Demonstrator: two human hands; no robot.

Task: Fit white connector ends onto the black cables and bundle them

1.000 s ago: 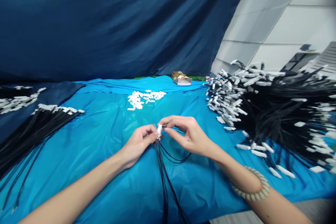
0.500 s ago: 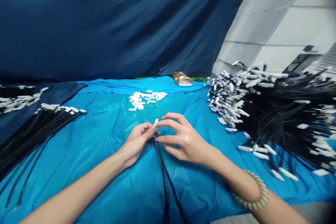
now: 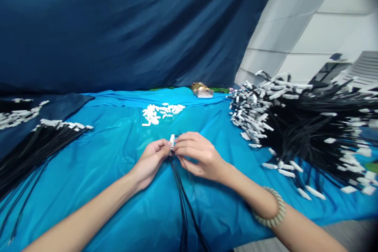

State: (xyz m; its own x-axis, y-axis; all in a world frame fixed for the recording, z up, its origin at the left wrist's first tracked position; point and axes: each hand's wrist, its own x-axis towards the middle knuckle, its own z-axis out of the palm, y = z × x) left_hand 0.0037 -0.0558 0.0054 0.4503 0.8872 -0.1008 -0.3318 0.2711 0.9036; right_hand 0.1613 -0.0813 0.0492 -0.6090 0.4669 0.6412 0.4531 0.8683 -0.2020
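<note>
Between my hands, near the middle of the head view, is a small white connector housing point(image 3: 172, 141), held upright. My left hand point(image 3: 152, 160) is closed on it, with the thumb and fingertips pinching its lower left side. My right hand point(image 3: 197, 153) is closed too, its fingertips gathered at the housing's right side beside a thin dark wire end. Several black wires point(image 3: 183, 201) hang from below the fingers toward the front edge. What exactly the right fingertips grip is too small to make out.
Loose white housings point(image 3: 153, 114) lie beyond my hands. On the left rests a bundle of black cables point(image 3: 38, 145) with white ends; a bigger cable heap point(image 3: 298, 122) fills the right. A small gold box point(image 3: 202, 89) stands at the back, before a dark blue curtain point(image 3: 118, 27).
My right hand's spread fingers have drawn together and closed in at the white housing. More of the housing now shows above my left thumb. The whole view has shifted slightly.
</note>
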